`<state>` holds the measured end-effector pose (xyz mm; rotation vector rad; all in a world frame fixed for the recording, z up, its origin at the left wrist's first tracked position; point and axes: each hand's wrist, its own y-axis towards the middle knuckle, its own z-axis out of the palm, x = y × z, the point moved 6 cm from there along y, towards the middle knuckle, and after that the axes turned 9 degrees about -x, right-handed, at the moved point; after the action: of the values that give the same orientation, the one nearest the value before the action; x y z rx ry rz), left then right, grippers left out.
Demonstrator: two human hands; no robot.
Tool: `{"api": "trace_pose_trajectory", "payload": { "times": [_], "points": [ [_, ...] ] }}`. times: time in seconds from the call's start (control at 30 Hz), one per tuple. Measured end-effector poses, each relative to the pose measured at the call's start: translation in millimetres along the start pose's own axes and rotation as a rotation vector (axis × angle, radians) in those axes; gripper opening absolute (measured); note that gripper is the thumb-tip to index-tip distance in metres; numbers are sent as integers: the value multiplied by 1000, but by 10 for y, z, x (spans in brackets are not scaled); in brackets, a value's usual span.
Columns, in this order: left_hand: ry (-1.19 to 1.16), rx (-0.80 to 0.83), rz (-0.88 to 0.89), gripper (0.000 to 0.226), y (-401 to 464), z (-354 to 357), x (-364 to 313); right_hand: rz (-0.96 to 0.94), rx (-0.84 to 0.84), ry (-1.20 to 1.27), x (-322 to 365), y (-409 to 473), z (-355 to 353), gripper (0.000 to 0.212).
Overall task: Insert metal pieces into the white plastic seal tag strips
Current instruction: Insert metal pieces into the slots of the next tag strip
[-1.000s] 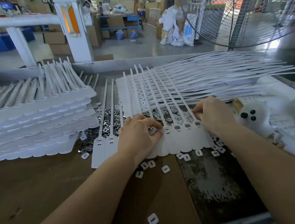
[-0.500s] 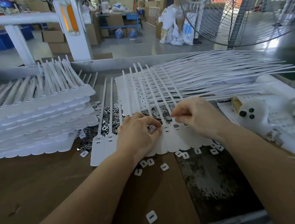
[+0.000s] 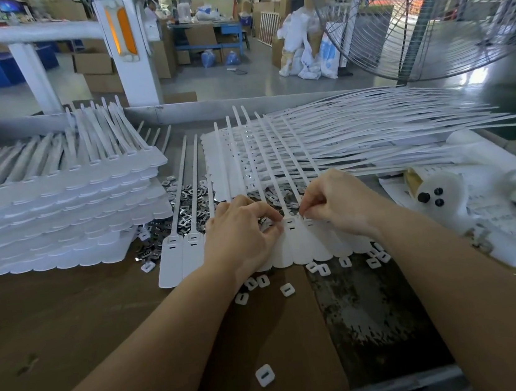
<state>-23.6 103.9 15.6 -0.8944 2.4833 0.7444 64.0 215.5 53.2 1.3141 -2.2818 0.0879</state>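
Note:
A joined row of white seal tag strips (image 3: 302, 248) lies flat in front of me, tails pointing away. My left hand (image 3: 239, 236) rests curled on the row's left part, fingers bunched around several small metal pieces. My right hand (image 3: 336, 205) pinches a small metal piece with thumb and forefinger just above the slot of one tag head. A heap of shiny metal pieces (image 3: 187, 210) lies behind the row, partly under the strips.
A tall stack of tag strips (image 3: 58, 219) stands at the left, another spread of strips (image 3: 373, 135) at the back right. Small white square caps (image 3: 265, 375) lie scattered near the table's front. A white plush toy (image 3: 442, 202) and papers sit at right. A large fan (image 3: 442, 10) stands behind.
My right hand has moved left along the row, from its right end to a tag near the middle, close to my left hand. The left hand has stayed in place.

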Motion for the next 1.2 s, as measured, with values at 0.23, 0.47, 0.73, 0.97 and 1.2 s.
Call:
{"api": "trace_pose_trajectory", "payload": {
  "times": [0.23,0.47,0.73,0.97,1.2],
  "points": [
    [-2,-11,0,18,0,3,4,35,59,13,31,35,-23,11],
    [-1,3,-1,19,0,-1,-3,169,16,59,-45,59,-25,14],
    [-26,21,-20,17,4,-2,7,142,-101,140,-117,4,-45,7],
    [-42,25,-20,15,-3,1,12,232,-370,-108,-422,-22,-241,21],
    [-32,34,-27,17,-5,4,5,249,-208,-311,-483,-40,-147,26]
  ]
}}
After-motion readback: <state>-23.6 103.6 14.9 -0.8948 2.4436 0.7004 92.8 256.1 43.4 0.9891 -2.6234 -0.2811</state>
